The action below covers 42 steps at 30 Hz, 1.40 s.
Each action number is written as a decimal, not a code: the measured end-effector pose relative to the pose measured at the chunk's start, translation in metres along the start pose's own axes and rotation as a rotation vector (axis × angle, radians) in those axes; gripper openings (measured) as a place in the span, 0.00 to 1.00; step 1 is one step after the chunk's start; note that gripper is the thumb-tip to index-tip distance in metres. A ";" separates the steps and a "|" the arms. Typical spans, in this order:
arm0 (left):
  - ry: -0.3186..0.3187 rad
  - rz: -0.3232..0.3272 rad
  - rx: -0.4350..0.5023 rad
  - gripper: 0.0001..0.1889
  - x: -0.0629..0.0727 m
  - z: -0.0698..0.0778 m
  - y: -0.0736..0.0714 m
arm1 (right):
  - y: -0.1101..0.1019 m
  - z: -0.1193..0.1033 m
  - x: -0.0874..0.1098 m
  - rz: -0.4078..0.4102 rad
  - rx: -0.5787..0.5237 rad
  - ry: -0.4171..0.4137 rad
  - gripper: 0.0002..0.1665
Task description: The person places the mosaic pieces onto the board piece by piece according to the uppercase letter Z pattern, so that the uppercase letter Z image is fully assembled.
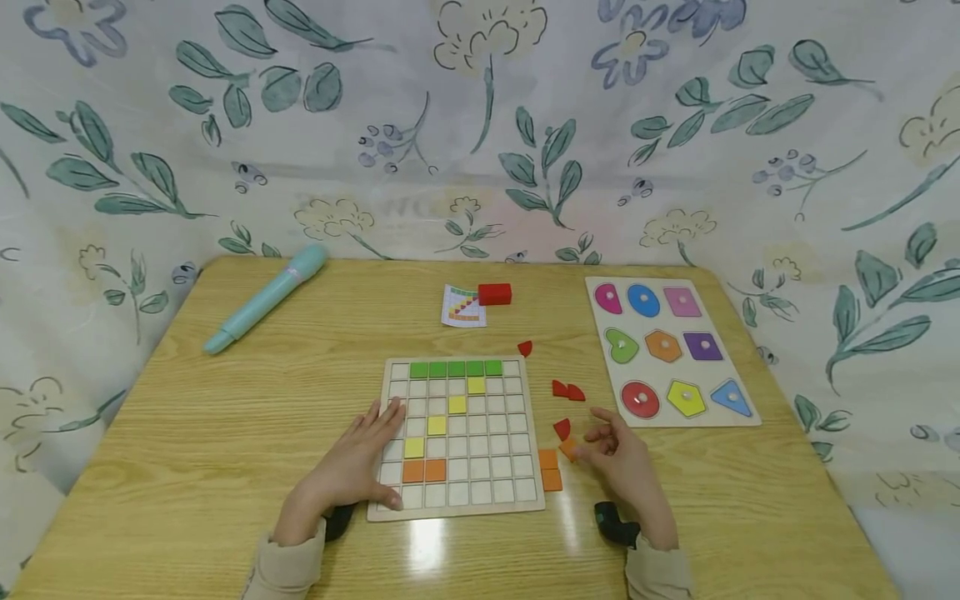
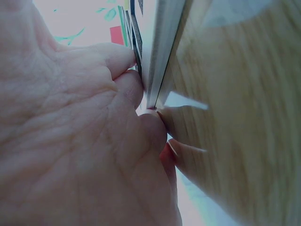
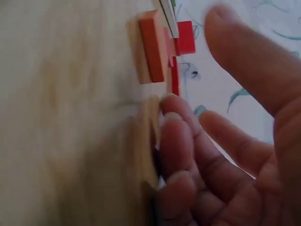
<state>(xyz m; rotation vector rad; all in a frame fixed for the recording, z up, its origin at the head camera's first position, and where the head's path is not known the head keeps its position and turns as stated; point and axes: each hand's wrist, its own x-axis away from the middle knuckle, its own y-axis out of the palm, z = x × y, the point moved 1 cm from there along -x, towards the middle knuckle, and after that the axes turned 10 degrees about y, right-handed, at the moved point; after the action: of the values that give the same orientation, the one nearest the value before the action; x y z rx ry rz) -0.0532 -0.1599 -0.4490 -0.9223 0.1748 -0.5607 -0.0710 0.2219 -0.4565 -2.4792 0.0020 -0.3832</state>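
A wooden grid board holds green square tiles along the top, yellow tiles in a diagonal and two orange tiles lower left. My left hand rests spread on the board's left edge, thumb at the lower corner; its palm fills much of the left wrist view. To the right of the board, my right hand is beside a loose orange tile, thumb and fingers apart. In the right wrist view an orange tile lies beyond the fingertips. Two more orange tiles lie against the board's right edge.
Several red quarter-round pieces lie between the grid board and a shape puzzle board. Behind are a pattern card and a red block. A teal pen-shaped device lies back left, before a floral cloth.
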 end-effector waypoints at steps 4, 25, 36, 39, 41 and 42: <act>-0.001 0.000 0.004 0.70 0.000 0.000 0.000 | 0.001 -0.003 0.000 -0.062 0.068 -0.070 0.40; -0.006 -0.003 0.023 0.70 0.000 0.001 -0.001 | 0.064 -0.044 0.010 -0.008 -0.411 -0.043 0.26; -0.021 -0.003 0.020 0.70 -0.001 0.003 -0.002 | 0.116 -0.074 0.035 -0.154 -0.195 -0.264 0.20; -0.025 -0.001 0.021 0.70 -0.001 0.003 -0.002 | 0.119 -0.076 0.038 -0.176 -0.182 -0.284 0.20; -0.026 0.000 0.021 0.70 -0.001 0.003 -0.002 | 0.120 -0.076 0.039 -0.186 -0.176 -0.293 0.20; -0.028 0.000 0.022 0.70 -0.001 0.003 -0.002 | 0.119 -0.076 0.040 -0.188 -0.169 -0.297 0.20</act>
<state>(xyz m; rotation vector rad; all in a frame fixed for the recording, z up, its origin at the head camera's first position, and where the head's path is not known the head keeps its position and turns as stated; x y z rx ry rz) -0.0534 -0.1584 -0.4462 -0.9080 0.1436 -0.5484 -0.0434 0.0775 -0.4571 -2.6899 -0.3355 -0.0915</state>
